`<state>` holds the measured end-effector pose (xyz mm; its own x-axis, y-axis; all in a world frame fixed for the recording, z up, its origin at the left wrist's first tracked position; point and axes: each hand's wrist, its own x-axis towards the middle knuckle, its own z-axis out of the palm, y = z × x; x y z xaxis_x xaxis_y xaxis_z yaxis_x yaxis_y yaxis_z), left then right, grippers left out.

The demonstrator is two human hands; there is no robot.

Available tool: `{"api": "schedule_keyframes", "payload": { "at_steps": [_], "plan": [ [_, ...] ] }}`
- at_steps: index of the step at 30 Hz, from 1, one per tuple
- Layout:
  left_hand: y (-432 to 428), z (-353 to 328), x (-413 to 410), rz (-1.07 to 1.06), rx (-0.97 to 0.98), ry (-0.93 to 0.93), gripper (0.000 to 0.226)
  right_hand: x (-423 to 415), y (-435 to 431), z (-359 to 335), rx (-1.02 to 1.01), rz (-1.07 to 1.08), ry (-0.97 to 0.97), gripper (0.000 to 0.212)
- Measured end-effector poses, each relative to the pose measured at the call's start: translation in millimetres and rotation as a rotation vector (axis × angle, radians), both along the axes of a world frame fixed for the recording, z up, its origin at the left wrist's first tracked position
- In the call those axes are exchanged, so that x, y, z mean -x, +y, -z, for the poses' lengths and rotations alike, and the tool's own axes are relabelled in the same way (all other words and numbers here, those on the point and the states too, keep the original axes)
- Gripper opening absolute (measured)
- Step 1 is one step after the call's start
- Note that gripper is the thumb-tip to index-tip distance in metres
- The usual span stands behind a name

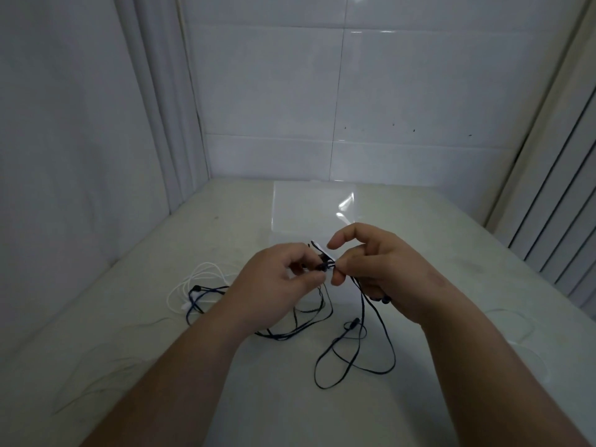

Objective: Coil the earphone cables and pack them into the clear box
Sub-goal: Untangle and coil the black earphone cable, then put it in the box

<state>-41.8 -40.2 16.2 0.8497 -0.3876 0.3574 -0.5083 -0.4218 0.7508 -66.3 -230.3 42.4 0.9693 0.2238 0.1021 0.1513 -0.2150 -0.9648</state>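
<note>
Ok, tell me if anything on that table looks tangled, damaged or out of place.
The dark earphone cable sprawls in loose, crossing loops below both hands, not coiled. A white cable lies heaped at the left, overlapping a dark strand. The clear box looks empty. No damage shows.

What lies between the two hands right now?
In the head view, a short stretch of dark earphone cable spans the gap between the left hand and right hand.

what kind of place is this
Probably a small indoor corner set up as a work spot: a glossy tiled wall, curtains at the sides, and a plain pale table.
</note>
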Motion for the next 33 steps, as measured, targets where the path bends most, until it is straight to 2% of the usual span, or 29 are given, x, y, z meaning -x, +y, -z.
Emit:
{"api": "schedule_keyframes", "payload": {
  "at_steps": [5,14,17,23,28,30,33],
  "plan": [
    [2.8,0.4,-3.0,0.039,0.095,0.108,0.008,-0.2,-0.7,0.1,-0.046,0.019,0.043,0.029],
    [3.7,-0.1,-0.8,0.098,0.174,0.212,0.012,-0.1,2.0,-0.3,0.011,0.039,0.040,0.029],
    [4.2,0.8,-2.6,0.060,0.125,0.128,0.018,0.4,1.8,-0.3,0.022,0.059,0.026,0.028],
    [7.5,-0.8,-4.9,-0.033,-0.009,-0.061,0.015,1.7,2.6,-1.0,0.040,0.053,0.030,0.027],
    [11.5,-1.2,-5.6,-0.184,-0.227,-0.227,0.007,4.6,-0.9,-5.4,0.204,0.101,0.052,0.025],
    [18.0,-2.9,-10.1,-0.267,-0.213,-0.261,0.006,4.7,-8.3,-7.5,0.210,0.150,0.044,0.024],
    [24.0,-4.2,-14.8,-0.350,-0.089,-0.254,0.009,3.8,-14.6,-8.3,0.233,0.193,0.042,0.018]
  ]
}}
